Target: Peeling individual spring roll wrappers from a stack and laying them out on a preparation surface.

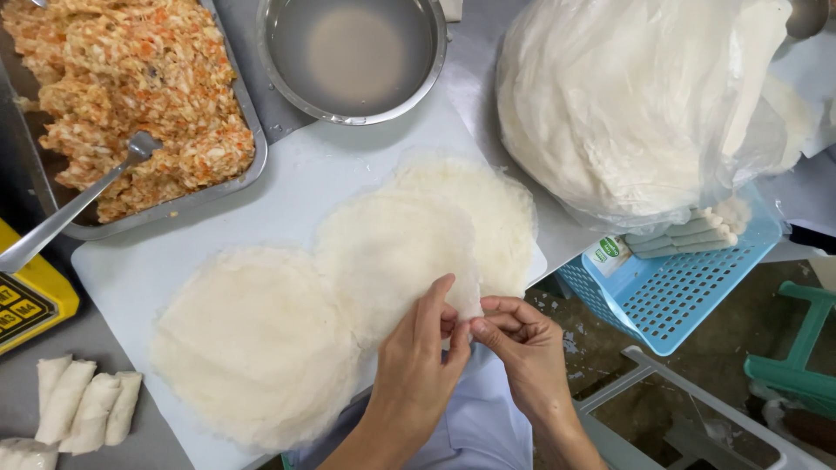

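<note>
Pinching the near edge of the middle wrapper (392,252), the left hand (418,361) and the right hand (522,344) meet at the front of the white board (296,183), fingers drawn narrow with thumb and fingertips (448,322) closed on the thin sheet. That wrapper lies flat at the board's centre, overlapping a second round wrapper (252,344) to its left and a third (488,209) behind it to the right.

At the board's far side stands a metal bowl (353,57) of cloudy water. To the far left sits a metal tray (131,96) heaped with shredded orange and pale filling, with a spoon (70,209) resting in it, its handle pointing towards the near left. A yellow box (30,300) lies just below the handle. On the grey table near the left corner, several finished rolls (83,409) lie side by side.

To the right, a large stack of wrappers in a clear plastic bag (644,104) rests partly over a blue basket (679,278), which holds a few more rolls (688,235). A green stool (797,357) stands on the floor at the far right.
</note>
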